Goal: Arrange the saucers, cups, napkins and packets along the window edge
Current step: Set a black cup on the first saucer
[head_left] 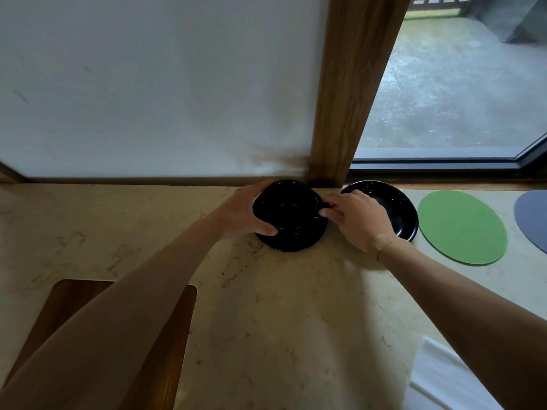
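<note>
At the counter's (266,321) near right edge lies something white (438,377), perhaps napkins, not yet set out, and no packets show. Toward the far edge, by the window post, the left hand (242,213) curls round the left side of a black cup (288,207) sitting on a saucer (291,242), while the right hand (355,220) pinches the cup's handle. Just right, a second saucer (396,208) waits bare, so the task looks barely begun, with green (461,227) and blue (532,217) mats beyond.

A café-like room: marble counter (266,306) along a wood-framed window (450,84).
</note>
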Demonstrator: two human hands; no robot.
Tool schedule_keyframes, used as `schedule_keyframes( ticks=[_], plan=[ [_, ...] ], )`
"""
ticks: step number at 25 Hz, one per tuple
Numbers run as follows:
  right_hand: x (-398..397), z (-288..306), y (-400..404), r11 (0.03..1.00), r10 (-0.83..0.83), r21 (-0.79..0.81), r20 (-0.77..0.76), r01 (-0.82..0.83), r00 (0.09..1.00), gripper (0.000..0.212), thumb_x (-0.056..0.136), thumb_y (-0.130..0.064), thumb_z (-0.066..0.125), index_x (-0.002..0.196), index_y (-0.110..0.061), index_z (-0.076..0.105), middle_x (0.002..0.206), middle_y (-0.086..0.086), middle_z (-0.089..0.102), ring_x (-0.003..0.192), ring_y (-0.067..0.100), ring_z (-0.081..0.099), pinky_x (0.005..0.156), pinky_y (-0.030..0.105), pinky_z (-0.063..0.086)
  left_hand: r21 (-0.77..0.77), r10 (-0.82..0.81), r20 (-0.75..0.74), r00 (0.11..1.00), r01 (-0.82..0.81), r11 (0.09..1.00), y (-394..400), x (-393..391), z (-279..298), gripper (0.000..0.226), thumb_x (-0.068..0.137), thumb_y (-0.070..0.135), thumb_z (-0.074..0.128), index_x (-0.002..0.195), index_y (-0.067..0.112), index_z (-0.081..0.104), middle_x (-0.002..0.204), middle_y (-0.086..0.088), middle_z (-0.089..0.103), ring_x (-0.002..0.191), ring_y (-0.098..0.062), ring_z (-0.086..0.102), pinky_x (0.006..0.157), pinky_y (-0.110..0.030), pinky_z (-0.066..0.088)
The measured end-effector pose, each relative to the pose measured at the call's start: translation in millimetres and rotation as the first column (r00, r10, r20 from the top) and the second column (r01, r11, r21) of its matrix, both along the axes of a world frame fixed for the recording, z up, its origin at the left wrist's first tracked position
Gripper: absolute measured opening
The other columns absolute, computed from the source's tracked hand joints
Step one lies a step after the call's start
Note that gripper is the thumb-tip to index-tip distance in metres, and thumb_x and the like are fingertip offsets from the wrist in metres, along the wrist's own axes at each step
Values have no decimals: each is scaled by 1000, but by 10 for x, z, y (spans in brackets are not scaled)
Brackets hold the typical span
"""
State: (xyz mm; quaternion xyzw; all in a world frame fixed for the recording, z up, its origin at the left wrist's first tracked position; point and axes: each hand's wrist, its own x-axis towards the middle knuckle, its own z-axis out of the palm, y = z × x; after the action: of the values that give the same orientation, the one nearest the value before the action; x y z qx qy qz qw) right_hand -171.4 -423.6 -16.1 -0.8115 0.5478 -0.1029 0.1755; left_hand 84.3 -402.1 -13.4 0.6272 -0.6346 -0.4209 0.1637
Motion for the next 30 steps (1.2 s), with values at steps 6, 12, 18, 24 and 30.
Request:
schedule_keyframes(
  ticks=[6,12,18,24,30],
  plan=[
    [-19,-60,3,1000,-22,-1,-14,22,1000,33,95,-47,49,122,-34,62,103,5,67,100,26,58,71,35,49,-29,-19,93,996,21,999,27,-58,3,112,53,47,87,147,37,27,148,6,38,138,-19,31,113,-52,30],
    [-31,-81,4,999,-47,7,-29,48,998,35,95,-49,48,125,-36,61,108,5,66,100,26,60,74,34,49,-54,4,65,998,0,999,43,-103,-51,116,46,53,85,145,42,26,143,10,42,135,-18,36,110,-54,34],
    [-29,-45,45,998,-58,-13,-25,58,998,34,96,-45,47,125,-35,61,107,8,63,98,28,59,69,30,42,-62,14,70,997,-9,998,30,-106,-80,118,48,49,83,148,37,22,147,8,39,138,-20,33,113,-54,30],
    [-21,-37,58,998,-62,-36,-32,61,998,34,97,-43,46,125,-33,62,107,7,66,101,26,59,75,35,50,-61,9,61,998,-5,998,29,-85,-126,120,47,52,82,149,36,20,148,6,37,139,-20,32,113,-55,30],
    [-9,55,73,999,-32,-35,-44,31,999,34,95,-48,50,119,-29,65,106,-1,70,104,21,60,72,35,50,-48,-34,112,993,39,998,55,-64,-131,130,50,59,81,153,34,4,160,9,16,148,-14,9,118,-55,17]
  ],
)
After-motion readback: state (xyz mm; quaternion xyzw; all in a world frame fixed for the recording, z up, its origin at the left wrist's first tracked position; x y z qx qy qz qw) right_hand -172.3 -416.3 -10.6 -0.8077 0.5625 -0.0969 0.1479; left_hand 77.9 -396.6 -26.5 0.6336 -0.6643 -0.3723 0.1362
